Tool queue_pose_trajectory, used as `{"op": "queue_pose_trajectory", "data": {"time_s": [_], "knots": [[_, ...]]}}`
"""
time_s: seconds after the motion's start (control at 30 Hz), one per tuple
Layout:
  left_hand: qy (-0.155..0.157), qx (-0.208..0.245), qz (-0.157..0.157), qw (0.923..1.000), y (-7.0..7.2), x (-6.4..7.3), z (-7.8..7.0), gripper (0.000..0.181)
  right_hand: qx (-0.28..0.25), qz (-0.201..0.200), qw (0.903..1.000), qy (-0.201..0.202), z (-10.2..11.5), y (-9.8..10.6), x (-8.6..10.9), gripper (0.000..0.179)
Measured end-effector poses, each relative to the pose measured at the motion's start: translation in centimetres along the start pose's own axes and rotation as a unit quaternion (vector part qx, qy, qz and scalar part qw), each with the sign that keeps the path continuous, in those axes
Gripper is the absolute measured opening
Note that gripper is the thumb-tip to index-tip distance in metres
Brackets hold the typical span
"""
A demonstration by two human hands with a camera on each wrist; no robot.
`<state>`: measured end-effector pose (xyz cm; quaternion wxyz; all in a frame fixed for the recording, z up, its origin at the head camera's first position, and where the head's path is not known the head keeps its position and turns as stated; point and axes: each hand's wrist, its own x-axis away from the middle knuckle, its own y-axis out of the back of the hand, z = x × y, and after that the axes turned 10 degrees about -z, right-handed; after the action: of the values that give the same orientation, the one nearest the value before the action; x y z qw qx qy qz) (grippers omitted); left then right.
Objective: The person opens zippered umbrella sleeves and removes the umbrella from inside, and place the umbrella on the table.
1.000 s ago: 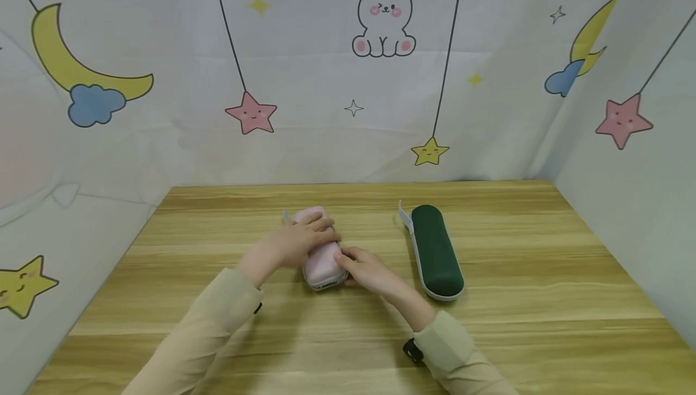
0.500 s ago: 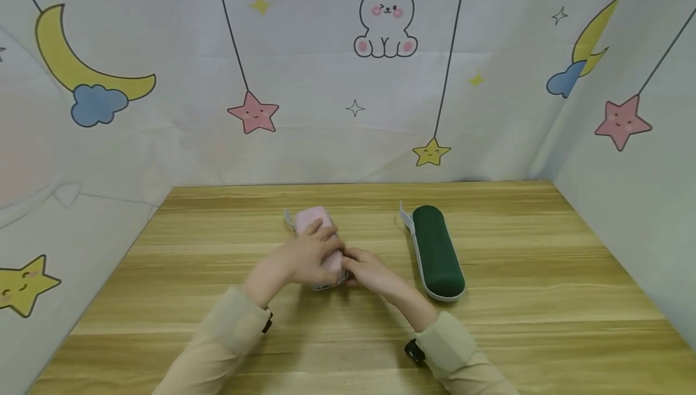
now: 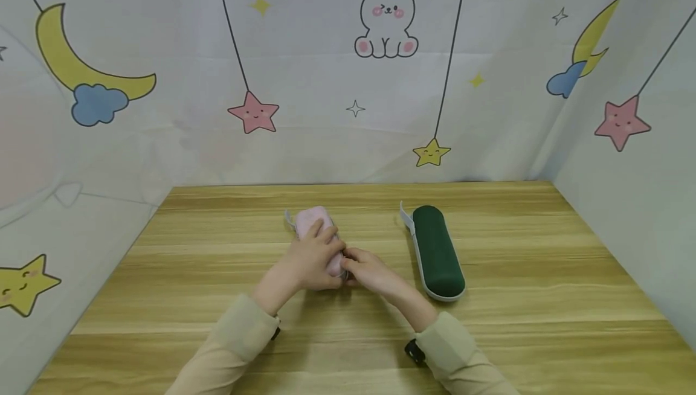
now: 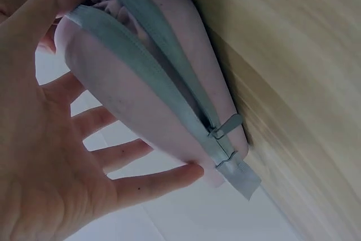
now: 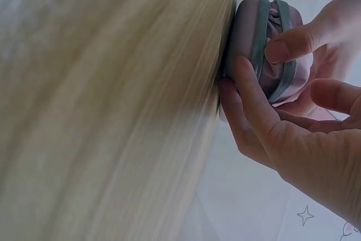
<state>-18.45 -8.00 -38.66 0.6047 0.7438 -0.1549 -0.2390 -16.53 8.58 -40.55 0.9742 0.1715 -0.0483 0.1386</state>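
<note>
A pink hard-shell zip case (image 3: pixel 311 216) lies on the wooden table, its grey zipper parted along the side in the left wrist view, with folded pink lining (image 4: pixel 121 12) in the gap. The metal zipper pull (image 4: pixel 230 123) sits by the grey fabric tab (image 4: pixel 241 178) at the far end. My left hand (image 3: pixel 314 261) spreads its fingers over the top shell, thumb hooked at the gap at the near end. My right hand (image 3: pixel 374 271) holds the near right corner, fingertips (image 5: pixel 243 67) against the lower shell. Part of the case is hidden under the left hand.
A dark green zip case (image 3: pixel 437 253) with a grey rim and a fabric strap (image 3: pixel 405 217) lies to the right of both hands. A white printed curtain (image 3: pixel 304 159) hangs behind the table's back edge and along its sides.
My left hand has slid from the middle of the pink case toward its near end, its thumb now at the near right corner. The right hand has hardly moved; the green case is still.
</note>
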Motion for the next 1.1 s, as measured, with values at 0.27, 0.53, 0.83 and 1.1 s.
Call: {"op": "queue_pose_trajectory", "data": {"time_s": [0.27,0.53,0.83,1.1], "knots": [[-0.014,0.019,-0.030,0.9992,0.0,0.5,0.3,0.055,0.002,0.001,1.0000,-0.003,0.1,0.0,0.0,0.046],[-0.026,0.031,-0.077,0.9962,0.1,1.0,0.9,0.061,0.009,0.006,0.9999,-0.002,0.1,0.1,0.1,0.047],[-0.034,0.034,-0.114,0.9923,0.1,1.6,1.3,0.065,0.010,0.001,1.0000,-0.002,0.2,0.0,0.0,0.045],[-0.018,0.044,-0.130,0.9903,0.3,2.3,1.6,0.063,0.013,0.000,0.9999,-0.005,0.1,0.0,0.0,0.047]]}}
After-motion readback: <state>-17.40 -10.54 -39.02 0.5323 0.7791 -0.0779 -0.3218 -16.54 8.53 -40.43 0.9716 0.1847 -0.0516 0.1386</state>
